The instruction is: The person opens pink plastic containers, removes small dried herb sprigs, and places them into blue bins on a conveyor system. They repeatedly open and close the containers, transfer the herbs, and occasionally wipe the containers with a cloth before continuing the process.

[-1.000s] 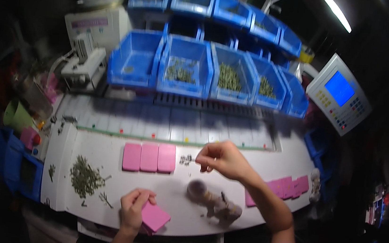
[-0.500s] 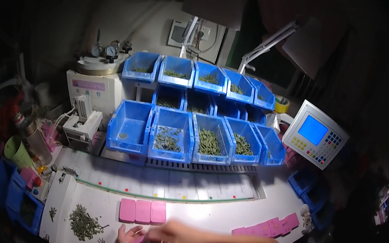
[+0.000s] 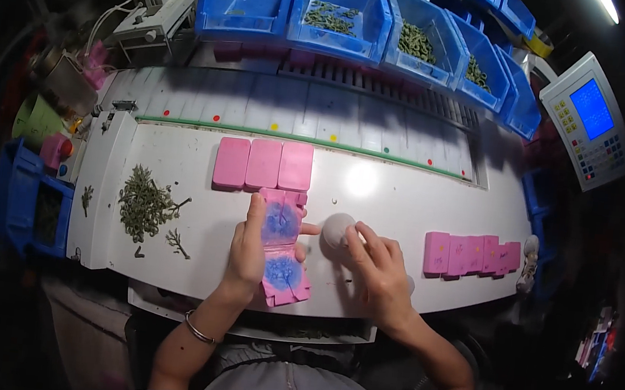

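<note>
My left hand [image 3: 248, 253] holds a pink rubber mold [image 3: 279, 246], opened out into two halves, each with a blue inner face and a small branching hollow. The thumb lies along its left edge, and fingers show from behind on the right. Just right of the mold is a round greyish-white pouch [image 3: 336, 229]; the fingertips of my right hand [image 3: 380, 274] are closed on its right side. Three closed pink molds [image 3: 263, 165] stand in a row just beyond the opened one. A heap of small green branching pieces [image 3: 145, 206] lies left of my left hand.
Blue bins [image 3: 340, 15] with green pieces line the back. Before them runs a pale panel [image 3: 261, 102] with a green edge and coloured dots. More pink molds [image 3: 466, 255] sit at the right. A control panel with a blue screen [image 3: 590, 121] stands back right.
The view has tipped down toward the bench. The mold, folded between my hands before, is now opened out in my left hand. My right hand has moved off it and grips the pouch.
</note>
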{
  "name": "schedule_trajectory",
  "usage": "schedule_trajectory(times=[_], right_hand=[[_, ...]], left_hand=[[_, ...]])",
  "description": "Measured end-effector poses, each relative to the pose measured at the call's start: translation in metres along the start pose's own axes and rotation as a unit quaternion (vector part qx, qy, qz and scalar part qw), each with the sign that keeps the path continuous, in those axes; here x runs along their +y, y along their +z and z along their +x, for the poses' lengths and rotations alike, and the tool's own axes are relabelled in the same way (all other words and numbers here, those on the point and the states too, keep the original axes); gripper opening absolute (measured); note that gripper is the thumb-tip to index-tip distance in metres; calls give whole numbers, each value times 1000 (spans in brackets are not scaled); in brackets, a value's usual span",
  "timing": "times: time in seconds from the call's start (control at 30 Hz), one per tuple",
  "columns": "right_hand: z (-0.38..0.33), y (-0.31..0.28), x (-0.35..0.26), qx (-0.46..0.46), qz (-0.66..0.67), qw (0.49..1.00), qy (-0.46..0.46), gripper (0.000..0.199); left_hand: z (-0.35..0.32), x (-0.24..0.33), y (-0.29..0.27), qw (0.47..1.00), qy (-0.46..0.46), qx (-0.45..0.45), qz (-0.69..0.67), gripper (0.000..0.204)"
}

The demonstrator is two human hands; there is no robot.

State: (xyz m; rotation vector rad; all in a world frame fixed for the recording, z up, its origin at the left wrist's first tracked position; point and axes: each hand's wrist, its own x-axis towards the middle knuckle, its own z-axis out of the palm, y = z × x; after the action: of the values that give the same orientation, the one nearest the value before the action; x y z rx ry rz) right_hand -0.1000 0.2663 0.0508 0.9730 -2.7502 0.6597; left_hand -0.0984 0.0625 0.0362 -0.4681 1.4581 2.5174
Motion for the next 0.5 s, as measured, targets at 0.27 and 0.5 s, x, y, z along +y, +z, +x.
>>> schedule_trajectory(times=[0.27,0.5], right_hand=[[-10,20,-4,-30,-103,994,8,62],[20,15,-21,89,-17,991,-94,55]], left_hand=[[7,-8,-7,999,-19,29,-19,70],[13,-17,4,999,0,42,-19,66]])
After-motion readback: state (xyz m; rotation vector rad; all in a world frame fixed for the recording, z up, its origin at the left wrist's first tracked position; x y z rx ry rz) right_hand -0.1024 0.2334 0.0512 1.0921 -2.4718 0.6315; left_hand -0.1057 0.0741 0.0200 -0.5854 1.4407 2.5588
